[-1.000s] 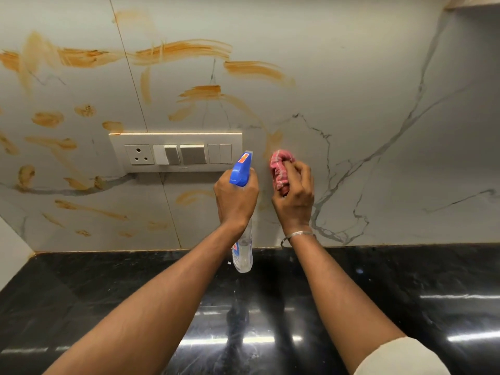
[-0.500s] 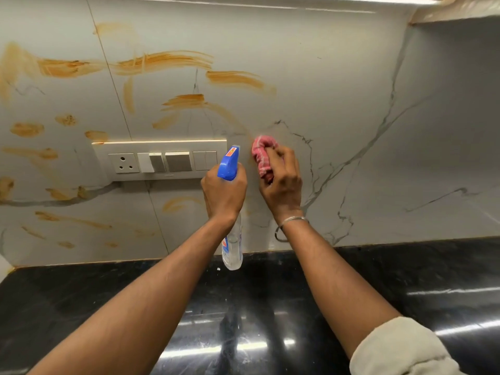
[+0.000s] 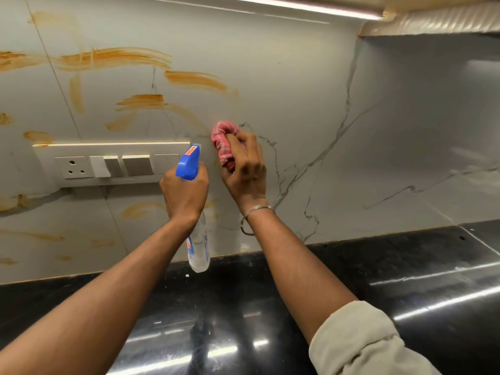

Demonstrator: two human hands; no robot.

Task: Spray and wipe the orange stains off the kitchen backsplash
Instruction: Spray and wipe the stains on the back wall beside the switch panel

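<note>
Orange stains (image 3: 113, 58) streak the grey marble backsplash (image 3: 297, 85) across its left half, above and below the switch plate. My left hand (image 3: 185, 193) grips a clear spray bottle with a blue trigger head (image 3: 188, 165), nozzle toward the wall in front of the switch plate's right end. My right hand (image 3: 244, 169) presses a bunched pink cloth (image 3: 224, 139) against the wall just right of the bottle, at the lower end of a faint orange smear. The bottle's body hangs below my left wrist.
A white switch plate (image 3: 108, 163) with a socket and several switches is set in the wall at left. A glossy black countertop (image 3: 378, 280) runs below. A light strip (image 3: 297, 6) and a cabinet underside sit at the top right. The wall's right half shows only grey veins.
My right hand has slid the pink cloth upward on the wall, past the top of the switch plate. The left hand holds the bottle much as before. The view has tilted up and right.
</note>
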